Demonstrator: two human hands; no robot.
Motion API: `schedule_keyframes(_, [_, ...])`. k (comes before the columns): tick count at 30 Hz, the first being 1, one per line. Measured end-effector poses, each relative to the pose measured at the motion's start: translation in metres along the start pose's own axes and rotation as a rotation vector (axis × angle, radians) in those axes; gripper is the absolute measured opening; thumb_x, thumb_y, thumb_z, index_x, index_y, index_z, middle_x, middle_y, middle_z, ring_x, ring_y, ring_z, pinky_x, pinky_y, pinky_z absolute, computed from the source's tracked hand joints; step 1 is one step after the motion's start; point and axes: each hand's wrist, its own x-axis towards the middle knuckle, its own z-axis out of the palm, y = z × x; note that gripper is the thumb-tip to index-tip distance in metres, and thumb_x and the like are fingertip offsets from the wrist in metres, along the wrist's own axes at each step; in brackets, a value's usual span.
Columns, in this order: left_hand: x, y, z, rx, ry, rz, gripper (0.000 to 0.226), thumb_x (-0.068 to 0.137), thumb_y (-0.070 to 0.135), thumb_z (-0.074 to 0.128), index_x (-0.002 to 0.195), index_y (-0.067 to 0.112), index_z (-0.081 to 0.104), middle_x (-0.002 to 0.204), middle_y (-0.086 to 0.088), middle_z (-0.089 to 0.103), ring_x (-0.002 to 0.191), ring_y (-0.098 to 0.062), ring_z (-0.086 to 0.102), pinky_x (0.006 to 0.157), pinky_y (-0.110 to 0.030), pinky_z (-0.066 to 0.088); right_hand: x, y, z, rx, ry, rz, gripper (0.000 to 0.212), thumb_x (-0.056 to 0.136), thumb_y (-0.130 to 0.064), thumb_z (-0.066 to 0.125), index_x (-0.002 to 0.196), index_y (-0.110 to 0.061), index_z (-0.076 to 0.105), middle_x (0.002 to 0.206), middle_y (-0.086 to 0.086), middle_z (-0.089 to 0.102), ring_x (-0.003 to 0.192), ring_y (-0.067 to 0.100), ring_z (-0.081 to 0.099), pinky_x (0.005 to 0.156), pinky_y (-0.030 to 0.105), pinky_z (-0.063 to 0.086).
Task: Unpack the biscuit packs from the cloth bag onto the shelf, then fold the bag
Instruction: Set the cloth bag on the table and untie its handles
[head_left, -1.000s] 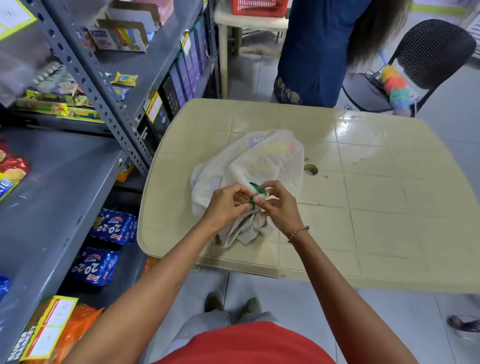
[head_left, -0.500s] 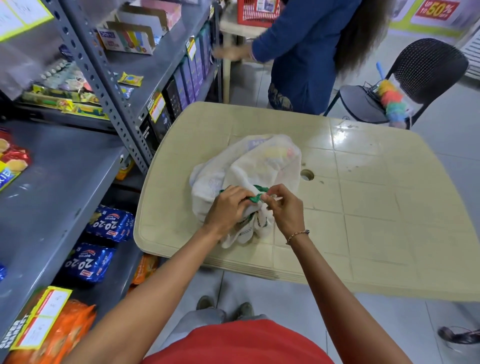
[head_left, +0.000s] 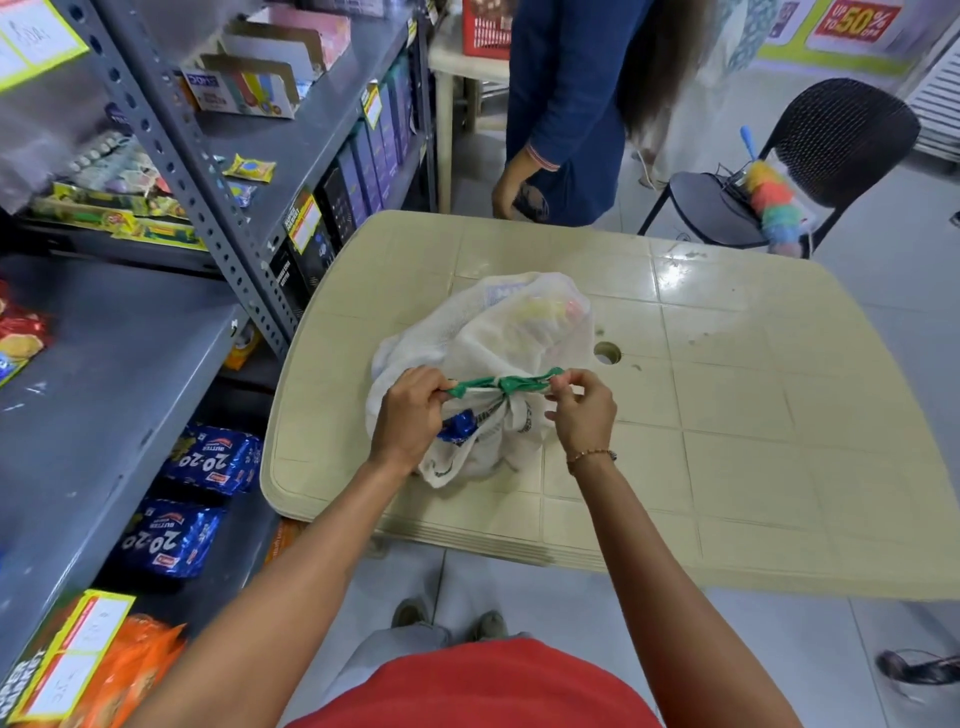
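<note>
A white cloth bag (head_left: 498, 332) lies bulging on the beige plastic table (head_left: 753, 415), its mouth tied with a green tie (head_left: 506, 383). My left hand (head_left: 410, 415) pinches the tie's left end and my right hand (head_left: 582, 410) pinches its right end, stretching it sideways. A blue pack (head_left: 457, 426) peeks from the bag's mouth under my left hand. Faint colours of other packs show through the cloth. The grey metal shelf (head_left: 104, 395) stands to my left.
Blue biscuit packs (head_left: 213, 457) lie on the lower shelf, orange packs (head_left: 124, 670) near the bottom left. A person in blue (head_left: 566, 104) stands beyond the table. A black chair (head_left: 779, 171) holding a colourful duster sits at the back right.
My hands, close together at the knot before, have moved apart, pulling the green tie out sideways. The blue pack now shows at the bag's mouth. The person behind has shifted.
</note>
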Motion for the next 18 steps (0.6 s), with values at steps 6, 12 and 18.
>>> schedule_keyframes(6, [0.019, -0.001, -0.003, -0.048, -0.440, -0.203, 0.034, 0.082, 0.026, 0.069, 0.112, 0.012, 0.060, 0.110, 0.003, 0.062, 0.105, -0.013, 0.055, 0.084, -0.024, 0.041, -0.005, 0.000, 0.006, -0.001, -0.057, -0.051, 0.011, 0.091, -0.007, 0.055, 0.081, -0.011, 0.052, 0.072, -0.004, 0.057, 0.079, 0.030, 0.069, 0.061, 0.040, 0.061])
schedule_keyframes(12, [0.024, 0.038, 0.001, 0.037, -0.331, 0.194, 0.035, 0.075, 0.034, 0.075, 0.101, 0.012, 0.067, 0.099, -0.003, 0.066, 0.098, -0.016, 0.055, 0.082, -0.027, 0.046, -0.012, -0.004, 0.008, -0.019, -0.179, -0.304, 0.012, 0.091, -0.002, 0.054, 0.084, -0.012, 0.053, 0.076, -0.005, 0.056, 0.069, 0.009, 0.062, 0.061, 0.024, 0.061])
schedule_keyframes(18, [0.015, 0.031, 0.001, -0.019, -0.051, 0.263, 0.013, 0.082, 0.015, 0.068, 0.087, 0.005, 0.075, 0.078, -0.007, 0.074, 0.072, -0.022, 0.067, 0.066, -0.033, 0.055, -0.007, -0.003, 0.008, -0.064, -0.037, -0.199, 0.013, 0.091, -0.005, 0.055, 0.080, -0.011, 0.051, 0.077, 0.006, 0.058, 0.075, 0.033, 0.065, 0.064, 0.040, 0.060])
